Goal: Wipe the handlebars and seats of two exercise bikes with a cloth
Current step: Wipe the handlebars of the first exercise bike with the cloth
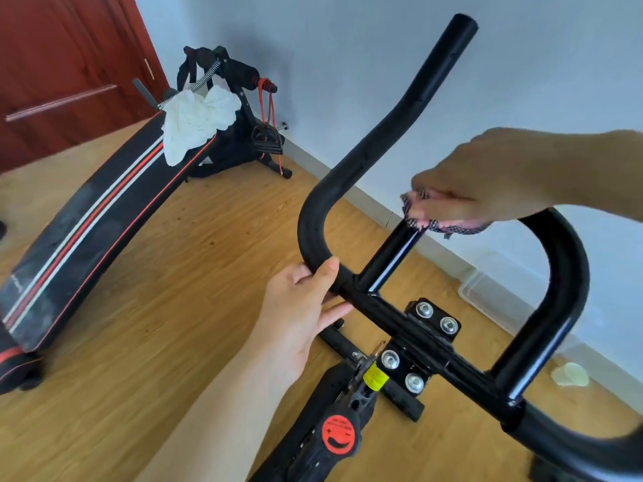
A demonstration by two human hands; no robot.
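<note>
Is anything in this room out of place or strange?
Yes. A crumpled white cloth lies on the top end of the sit-up bench, as if left behind. A pale scrap lies on the floor by the wall.

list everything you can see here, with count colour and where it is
handlebars: one set, black, centre and right foreground, on the exercise bike
cloth: one, dark patterned with pink, pressed on the inner loop bar of the handlebars
clamp bolts: four, silver, on the black plate below the handlebars
knob: one, red, bottom centre on the bike frame
yellow sticker: one, on the frame under the clamp
sit-up bench: one, black with red and white stripes, left on the wooden floor
white cloth: one, draped over the bench's far end
door: one, red-brown, top left
wall: pale blue, behind
left hand: grips the handlebars' left bend
right hand: holds the cloth
</note>
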